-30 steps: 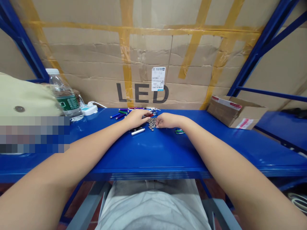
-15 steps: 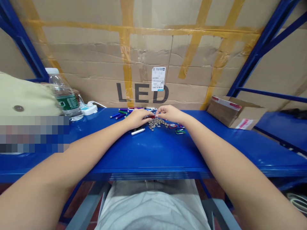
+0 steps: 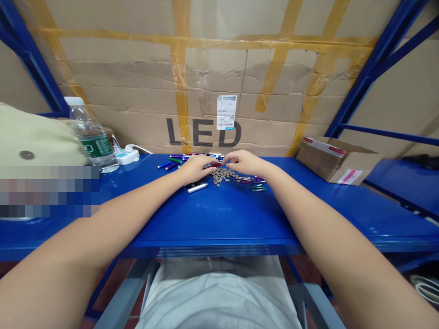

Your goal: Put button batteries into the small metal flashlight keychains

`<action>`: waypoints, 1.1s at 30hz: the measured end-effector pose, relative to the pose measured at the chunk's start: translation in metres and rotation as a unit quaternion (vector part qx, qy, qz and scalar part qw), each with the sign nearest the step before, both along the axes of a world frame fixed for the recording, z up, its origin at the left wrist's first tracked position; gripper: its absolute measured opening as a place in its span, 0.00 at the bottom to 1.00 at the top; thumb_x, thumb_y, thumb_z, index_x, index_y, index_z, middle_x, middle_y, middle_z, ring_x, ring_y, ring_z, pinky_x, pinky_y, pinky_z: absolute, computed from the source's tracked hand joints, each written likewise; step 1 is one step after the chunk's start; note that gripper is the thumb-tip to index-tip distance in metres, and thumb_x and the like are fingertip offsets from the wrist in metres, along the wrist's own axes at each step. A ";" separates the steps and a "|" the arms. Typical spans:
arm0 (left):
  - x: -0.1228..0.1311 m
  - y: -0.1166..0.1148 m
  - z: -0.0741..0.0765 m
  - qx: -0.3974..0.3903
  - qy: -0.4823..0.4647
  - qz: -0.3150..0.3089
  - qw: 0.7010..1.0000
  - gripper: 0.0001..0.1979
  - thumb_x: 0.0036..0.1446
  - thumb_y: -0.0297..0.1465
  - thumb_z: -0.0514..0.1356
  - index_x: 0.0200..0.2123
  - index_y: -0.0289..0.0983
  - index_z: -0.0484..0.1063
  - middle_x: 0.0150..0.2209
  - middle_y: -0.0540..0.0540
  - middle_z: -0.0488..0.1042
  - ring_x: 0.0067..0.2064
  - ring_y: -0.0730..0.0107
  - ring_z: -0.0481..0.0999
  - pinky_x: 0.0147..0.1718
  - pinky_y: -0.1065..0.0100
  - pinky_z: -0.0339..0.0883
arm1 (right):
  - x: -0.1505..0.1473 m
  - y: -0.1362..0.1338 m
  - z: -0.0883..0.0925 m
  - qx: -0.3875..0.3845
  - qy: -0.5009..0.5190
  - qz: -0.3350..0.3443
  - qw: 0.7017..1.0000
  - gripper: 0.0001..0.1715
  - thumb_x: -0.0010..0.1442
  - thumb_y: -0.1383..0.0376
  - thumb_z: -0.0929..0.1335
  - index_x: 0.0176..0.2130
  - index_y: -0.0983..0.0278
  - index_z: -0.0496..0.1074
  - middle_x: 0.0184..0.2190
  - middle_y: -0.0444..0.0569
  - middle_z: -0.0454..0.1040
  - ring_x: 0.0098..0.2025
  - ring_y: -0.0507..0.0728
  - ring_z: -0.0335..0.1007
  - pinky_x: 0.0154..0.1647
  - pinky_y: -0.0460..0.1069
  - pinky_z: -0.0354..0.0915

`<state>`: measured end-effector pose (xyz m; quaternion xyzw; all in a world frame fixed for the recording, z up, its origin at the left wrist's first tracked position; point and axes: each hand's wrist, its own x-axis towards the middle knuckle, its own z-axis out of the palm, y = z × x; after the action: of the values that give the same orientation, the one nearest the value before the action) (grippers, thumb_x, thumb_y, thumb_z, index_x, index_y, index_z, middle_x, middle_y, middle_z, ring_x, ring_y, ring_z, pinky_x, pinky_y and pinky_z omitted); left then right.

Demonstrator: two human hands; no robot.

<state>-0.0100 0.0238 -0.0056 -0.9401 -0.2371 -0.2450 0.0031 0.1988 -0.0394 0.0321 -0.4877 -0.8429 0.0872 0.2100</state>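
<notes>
L hand (image 3: 197,169) palm-down, half curled beside pens (image 3: 178,161), R hand (image 3: 242,162) half closed over coin pile (image 3: 221,176) on blue shelf (image 3: 219,219), can't tell if either grips anything.

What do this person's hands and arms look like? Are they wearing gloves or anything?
The left hand and right hand are bare, with no gloves, and I see no rings. The left arm and right arm are bare too, with no sleeves or watch. A pale grey shirt shows below.

- I see a plastic water bottle (image 3: 92,137) beside a white power strip (image 3: 127,156)
- a beige cloth bag (image 3: 34,137) against the bottle
- a taped "LED" carton (image 3: 206,77) behind the blue steel shelf (image 3: 212,224)
- a cardboard box (image 3: 338,161) on the right
</notes>
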 end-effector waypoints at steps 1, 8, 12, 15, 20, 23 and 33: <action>0.000 0.000 0.000 0.001 0.000 0.002 1.000 0.13 0.62 0.31 0.55 0.48 0.40 0.73 0.46 0.46 0.78 0.47 0.62 0.76 0.45 0.64 0.65 | 0.000 0.000 0.000 0.003 -0.004 0.007 1.000 0.18 0.55 0.74 0.62 0.42 0.64 0.76 0.40 0.48 0.78 0.40 0.54 0.70 0.42 0.47 0.62; -0.001 0.003 0.000 -0.010 0.000 0.045 0.999 0.14 0.61 0.31 0.55 0.49 0.40 0.74 0.47 0.45 0.78 0.48 0.60 0.75 0.46 0.62 0.65 | 0.009 0.009 -0.004 -0.001 -0.048 -0.055 0.997 0.13 0.53 0.68 0.67 0.40 0.63 0.77 0.36 0.49 0.78 0.35 0.55 0.71 0.35 0.48 0.63; -0.001 0.004 -0.001 -0.007 0.007 0.045 0.999 0.14 0.61 0.32 0.56 0.48 0.39 0.74 0.48 0.44 0.77 0.48 0.60 0.75 0.47 0.62 0.65 | 0.007 0.010 -0.008 -0.074 -0.125 -0.049 0.988 0.10 0.51 0.68 0.68 0.36 0.62 0.78 0.36 0.47 0.79 0.34 0.54 0.72 0.35 0.47 0.63; -0.001 0.004 -0.001 0.000 0.010 0.043 0.999 0.13 0.62 0.32 0.55 0.48 0.39 0.74 0.48 0.45 0.78 0.49 0.60 0.75 0.47 0.62 0.65 | 0.002 0.006 -0.007 -0.082 -0.147 -0.056 0.984 0.11 0.53 0.68 0.67 0.36 0.63 0.78 0.35 0.48 0.79 0.33 0.53 0.71 0.34 0.47 0.62; 0.000 0.004 -0.002 0.002 0.014 0.043 0.999 0.13 0.62 0.32 0.55 0.48 0.40 0.74 0.48 0.47 0.78 0.49 0.61 0.75 0.46 0.63 0.65 | -0.005 0.000 -0.002 -0.109 -0.141 -0.067 0.982 0.11 0.54 0.67 0.67 0.38 0.64 0.77 0.34 0.47 0.78 0.28 0.51 0.69 0.30 0.46 0.61; 0.000 0.004 -0.002 0.002 0.013 0.042 0.999 0.13 0.61 0.32 0.56 0.48 0.40 0.74 0.48 0.47 0.78 0.49 0.61 0.75 0.46 0.63 0.65 | -0.006 -0.001 -0.002 -0.111 -0.136 -0.066 0.982 0.10 0.54 0.67 0.67 0.37 0.64 0.77 0.33 0.47 0.78 0.27 0.51 0.69 0.29 0.46 0.60; -0.001 0.002 -0.002 0.010 0.018 0.037 0.999 0.13 0.61 0.32 0.56 0.48 0.40 0.74 0.47 0.46 0.78 0.49 0.61 0.76 0.46 0.63 0.66 | -0.002 0.007 -0.009 -0.049 -0.110 -0.051 0.991 0.10 0.54 0.70 0.67 0.35 0.65 0.78 0.32 0.48 0.77 0.32 0.53 0.69 0.33 0.47 0.60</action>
<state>-0.0106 0.0256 -0.0074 -0.9346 -0.2696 -0.2304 0.0258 0.1972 -0.0324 0.0235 -0.5462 -0.8297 0.0634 0.0964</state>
